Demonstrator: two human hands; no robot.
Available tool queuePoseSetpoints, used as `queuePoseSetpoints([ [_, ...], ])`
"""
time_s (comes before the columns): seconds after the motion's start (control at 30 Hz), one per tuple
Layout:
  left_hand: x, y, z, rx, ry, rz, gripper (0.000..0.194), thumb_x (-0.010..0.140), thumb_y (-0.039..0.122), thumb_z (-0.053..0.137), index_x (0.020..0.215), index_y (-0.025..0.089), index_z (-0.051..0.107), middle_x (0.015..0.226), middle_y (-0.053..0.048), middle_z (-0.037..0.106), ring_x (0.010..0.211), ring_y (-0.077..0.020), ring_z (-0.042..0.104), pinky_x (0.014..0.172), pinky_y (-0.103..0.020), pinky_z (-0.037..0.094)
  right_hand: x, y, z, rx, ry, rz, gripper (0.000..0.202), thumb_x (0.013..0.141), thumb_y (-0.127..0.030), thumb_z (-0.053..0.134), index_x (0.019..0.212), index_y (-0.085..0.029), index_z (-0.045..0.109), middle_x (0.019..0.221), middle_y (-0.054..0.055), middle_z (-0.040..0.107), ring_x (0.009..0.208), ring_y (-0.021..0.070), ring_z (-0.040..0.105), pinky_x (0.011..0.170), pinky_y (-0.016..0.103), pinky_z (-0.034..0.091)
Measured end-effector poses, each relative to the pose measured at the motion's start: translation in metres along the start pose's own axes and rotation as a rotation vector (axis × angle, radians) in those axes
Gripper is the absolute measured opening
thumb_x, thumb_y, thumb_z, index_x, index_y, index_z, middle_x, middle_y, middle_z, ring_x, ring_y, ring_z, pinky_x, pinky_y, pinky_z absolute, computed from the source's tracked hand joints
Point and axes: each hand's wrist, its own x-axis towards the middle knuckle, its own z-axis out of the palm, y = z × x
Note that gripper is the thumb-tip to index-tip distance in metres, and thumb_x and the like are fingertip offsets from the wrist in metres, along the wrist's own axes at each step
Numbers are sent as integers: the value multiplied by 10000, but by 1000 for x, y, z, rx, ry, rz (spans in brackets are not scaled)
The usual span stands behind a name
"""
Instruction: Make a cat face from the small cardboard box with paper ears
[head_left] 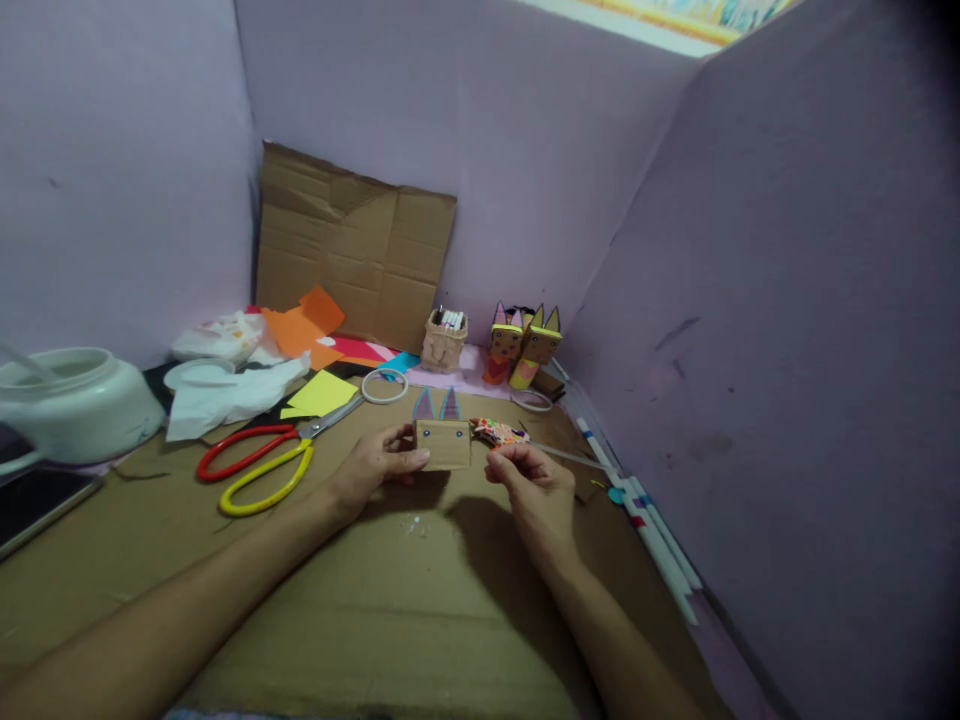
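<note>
A small cardboard face (442,447) with two drawn eyes and two pointed purple ears edged in blue stands upright over the cardboard mat. My left hand (375,468) grips its left edge, thumb in front. Just right of the face, my right hand (534,492) is closed in a pinch; whatever is between its fingertips is too small to make out. Behind that hand lies a colourful patterned piece (499,432). Two finished-looking cardboard figures with pointed ears, one pink (507,345) and one yellow (541,347), stand at the back right.
Scissors (306,432) with red and yellow handles lie left of my left hand. A white pot (75,405) and a phone (41,508) are far left. Behind are coloured papers (322,392), a pen holder (444,345) and a tape ring (385,386). White tubes (660,545) line the right wall.
</note>
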Motion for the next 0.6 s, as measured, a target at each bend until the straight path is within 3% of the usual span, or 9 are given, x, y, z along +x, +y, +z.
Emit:
queuePoseSetpoints([
  [0.4,-1,1,-1,3,-5,-12,572,616,421,772,1104,149,650,1032,-106,703,981,-270,635,679,-286,494,-3,-3,-1,36,80,-12,218,685,-385,724,692,-172,677,613,29,687,579,182,643,484,261,478],
  [0.6,-1,1,-1,8,28,-18,575,610,416,783,1118,169,672,1073,-108,715,990,-280,645,685,-301,512,-2,-1,-7,-96,26,-130,282,807,-425,584,638,-199,574,524,-18,590,494,142,561,475,243,421],
])
